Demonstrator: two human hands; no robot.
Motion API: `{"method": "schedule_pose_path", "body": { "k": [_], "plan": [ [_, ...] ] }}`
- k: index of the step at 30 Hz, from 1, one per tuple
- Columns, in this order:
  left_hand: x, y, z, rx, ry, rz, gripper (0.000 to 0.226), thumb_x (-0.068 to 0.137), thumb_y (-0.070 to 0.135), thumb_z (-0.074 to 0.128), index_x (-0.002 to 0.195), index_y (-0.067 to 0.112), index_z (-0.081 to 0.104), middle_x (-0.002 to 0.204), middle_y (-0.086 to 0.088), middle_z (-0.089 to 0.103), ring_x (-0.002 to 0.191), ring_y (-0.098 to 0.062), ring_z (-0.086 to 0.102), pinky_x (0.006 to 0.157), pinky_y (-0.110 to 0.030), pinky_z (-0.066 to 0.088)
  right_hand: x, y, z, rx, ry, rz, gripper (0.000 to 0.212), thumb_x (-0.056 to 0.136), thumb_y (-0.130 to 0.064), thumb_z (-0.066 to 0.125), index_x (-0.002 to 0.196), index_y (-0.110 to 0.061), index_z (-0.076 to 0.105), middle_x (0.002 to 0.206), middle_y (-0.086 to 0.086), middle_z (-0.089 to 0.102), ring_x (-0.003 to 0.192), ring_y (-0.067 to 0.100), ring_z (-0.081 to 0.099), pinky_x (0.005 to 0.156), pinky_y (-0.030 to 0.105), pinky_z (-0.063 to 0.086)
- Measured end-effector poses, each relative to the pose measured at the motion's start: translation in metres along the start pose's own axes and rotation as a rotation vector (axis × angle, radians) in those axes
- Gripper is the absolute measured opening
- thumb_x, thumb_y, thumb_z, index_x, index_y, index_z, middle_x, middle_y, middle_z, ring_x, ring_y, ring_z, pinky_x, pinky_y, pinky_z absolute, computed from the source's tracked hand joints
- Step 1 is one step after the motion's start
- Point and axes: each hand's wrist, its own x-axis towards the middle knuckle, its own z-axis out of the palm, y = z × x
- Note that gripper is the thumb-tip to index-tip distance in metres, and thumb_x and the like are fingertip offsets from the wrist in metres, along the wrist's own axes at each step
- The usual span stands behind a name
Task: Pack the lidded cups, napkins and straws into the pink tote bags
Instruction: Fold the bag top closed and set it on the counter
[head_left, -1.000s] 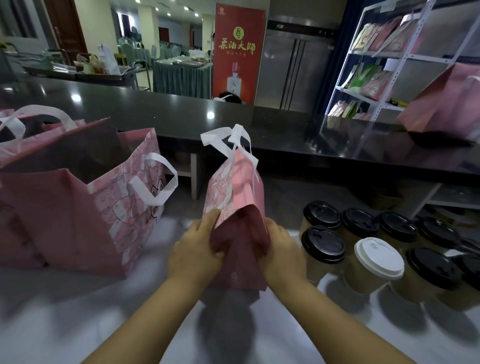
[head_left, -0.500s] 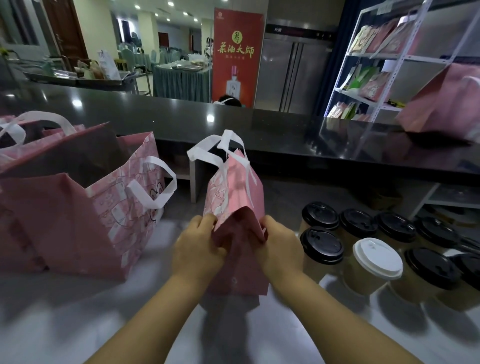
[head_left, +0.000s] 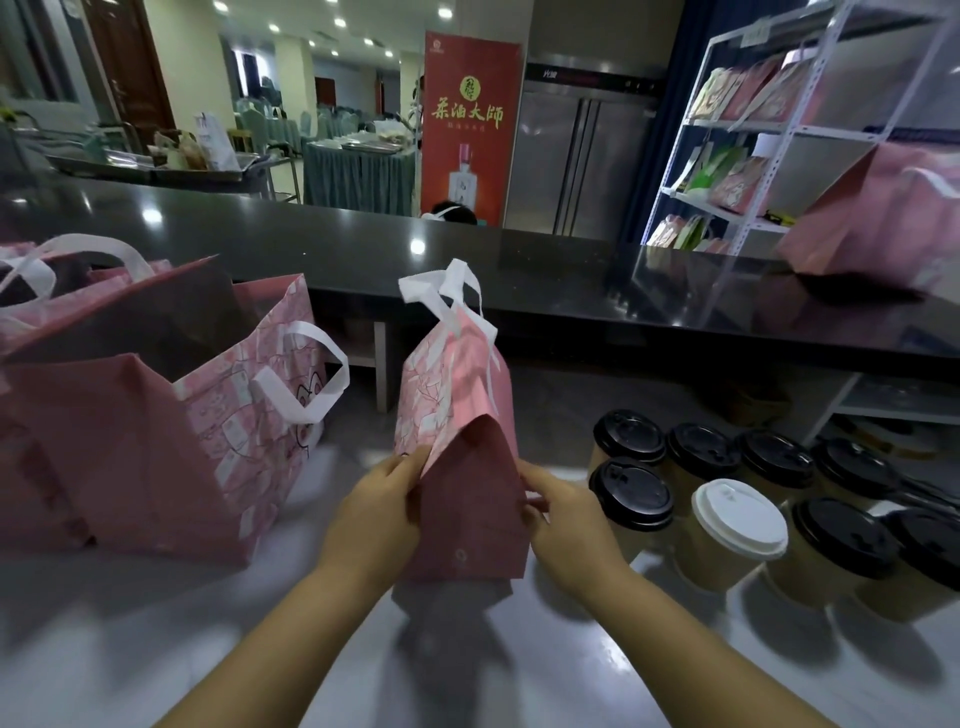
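Observation:
A folded pink tote bag (head_left: 457, 415) with white handles stands upright on the white counter (head_left: 130, 634) in front of me. My left hand (head_left: 376, 512) pinches its lower left edge and my right hand (head_left: 563, 519) holds its lower right side. Several paper cups sit to the right, most with black lids (head_left: 631, 493) and one with a white lid (head_left: 737, 519). An opened pink tote bag (head_left: 171, 426) stands at the left. No napkins or straws are visible.
A raised black counter ledge (head_left: 363, 254) runs across behind the bags. Another pink bag (head_left: 878, 218) sits on it at the far right. A white wire shelf (head_left: 737, 135) with packaged goods stands behind. A red banner (head_left: 470, 124) is farther back.
Both hands have slid lower and slightly apart on the folded bag, whose bottom flap now spreads wider between them. The bag's handles have tipped a little rightward.

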Motion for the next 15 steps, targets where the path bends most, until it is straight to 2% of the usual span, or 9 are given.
{"method": "schedule_pose_path", "body": {
  "k": [3, 5, 11, 15],
  "plan": [
    [-0.003, 0.008, -0.009, 0.014, -0.001, 0.002, 0.054, 0.086, 0.003, 0.046, 0.133, 0.03, 0.046, 0.101, -0.012, 0.066, 0.088, -0.037, 0.058, 0.067, -0.041, 0.047, -0.005, -0.006, -0.002, -0.051, 0.079, -0.072, 0.058, 0.086, 0.007, 0.045, 0.124, -0.034, 0.059, 0.092, -0.005, 0.07, 0.082, 0.012, 0.063, 0.073, 0.02, 0.049],
    [-0.001, 0.016, -0.022, 0.03, 0.014, 0.014, 0.055, 0.087, 0.003, 0.046, 0.134, 0.032, 0.044, 0.094, -0.013, 0.067, 0.082, -0.037, 0.059, 0.066, -0.043, 0.048, -0.007, -0.015, -0.008, -0.048, 0.146, -0.118, 0.058, 0.086, 0.005, 0.047, 0.123, -0.038, 0.059, 0.081, -0.006, 0.07, 0.072, 0.013, 0.061, 0.065, 0.021, 0.047],
    [0.013, 0.051, -0.08, 0.067, 0.211, 0.24, 0.046, 0.082, -0.001, 0.058, 0.123, 0.019, 0.058, 0.072, -0.015, 0.068, 0.059, -0.036, 0.061, 0.053, -0.037, 0.049, -0.003, -0.06, -0.041, -0.05, 0.272, -0.338, 0.046, 0.09, 0.001, 0.05, 0.126, -0.027, 0.059, 0.101, 0.002, 0.072, 0.088, 0.025, 0.067, 0.072, 0.041, 0.052],
    [0.034, 0.07, -0.122, 0.04, 0.296, 0.327, 0.036, 0.086, 0.009, 0.059, 0.121, 0.019, 0.06, 0.077, -0.013, 0.071, 0.061, -0.034, 0.064, 0.058, -0.038, 0.053, 0.008, -0.099, -0.067, -0.058, 0.373, -0.493, 0.035, 0.095, -0.005, 0.05, 0.125, -0.021, 0.06, 0.092, 0.004, 0.072, 0.078, 0.025, 0.067, 0.063, 0.043, 0.054]
  ]
}}
